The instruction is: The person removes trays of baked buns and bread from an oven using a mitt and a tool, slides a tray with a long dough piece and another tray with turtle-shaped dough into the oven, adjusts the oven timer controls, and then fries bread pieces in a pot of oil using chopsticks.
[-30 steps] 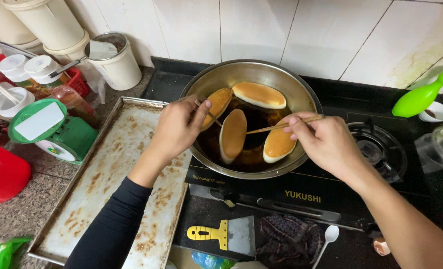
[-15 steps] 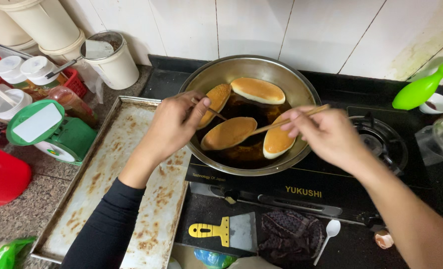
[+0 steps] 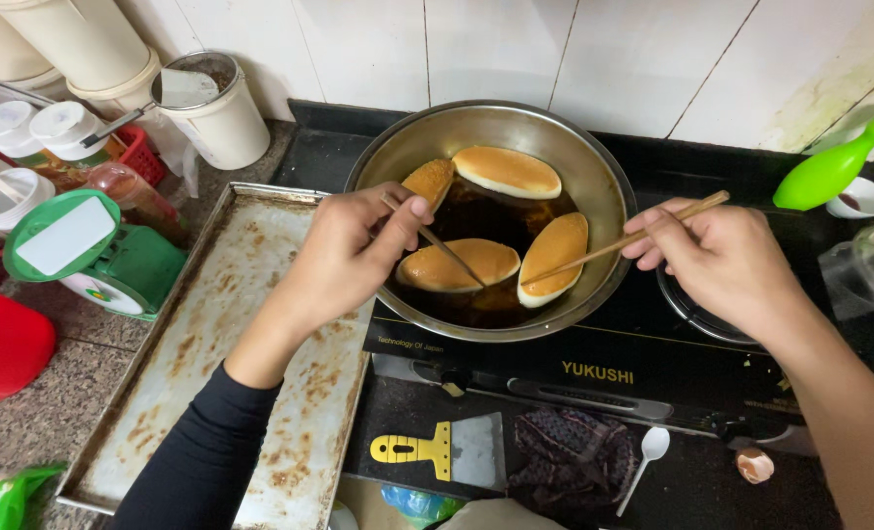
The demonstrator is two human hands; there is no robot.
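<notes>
One thin stick is pinched in the closed grip of the left hand [image 3: 344, 260], its tip laid on the middle bun [image 3: 457, 265], which lies in the dark sauce of the metal pan [image 3: 609, 186]. A second stick [image 3: 633, 238] is gripped by the right hand [image 3: 722, 260], touching the right bun [image 3: 553, 257]. The middle bun's long axis runs left to right, just beside the left hand, which is the nearer one.

yellow lettering label [image 3: 597, 373] on the black stove front, below the pan. small pale print strip [image 3: 409, 343] on the stove edge left of it. round white dial face [image 3: 93, 291] on the green kitchen scale at far left. green plastic bag [image 3: 10, 496] in the bottom left corner. crumpled bluish wrapper [image 3: 417, 503] at the bottom edge, under the yellow-handled scraper.
</notes>
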